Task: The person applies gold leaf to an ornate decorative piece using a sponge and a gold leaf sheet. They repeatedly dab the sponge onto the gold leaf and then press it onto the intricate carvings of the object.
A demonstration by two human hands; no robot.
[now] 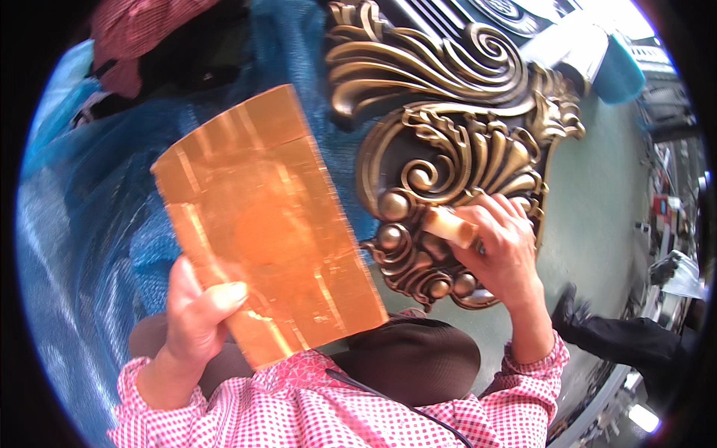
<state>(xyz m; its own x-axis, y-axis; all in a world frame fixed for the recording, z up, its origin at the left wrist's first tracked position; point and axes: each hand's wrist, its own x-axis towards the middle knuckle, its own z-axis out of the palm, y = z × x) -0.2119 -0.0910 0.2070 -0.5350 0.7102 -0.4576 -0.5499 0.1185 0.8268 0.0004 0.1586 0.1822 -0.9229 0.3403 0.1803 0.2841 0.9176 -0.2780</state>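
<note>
My left hand [196,310] grips the lower left edge of a flat copper-orange board [261,216], thumb on its face. The board is covered in shiny strips like tape and is tilted over my lap. In my right hand [499,250] is a small cream sponge-like pad [451,227] with a brown-stained end, held at the lower part of a dark ornamental panel [448,157]. The panel has raised scrolls, leaves and balls with bronze-gold highlights. Some fingertips are hidden, and I cannot tell whether the pad touches the relief.
Blue mesh sheeting [82,246] spreads over the left side. Beyond the panel stand a white and blue cylindrical container [597,56] and another ornate piece [504,11]. Another person's dark-clothed leg [627,336] reaches in at the right. A red checked cloth [142,33] is at the upper left.
</note>
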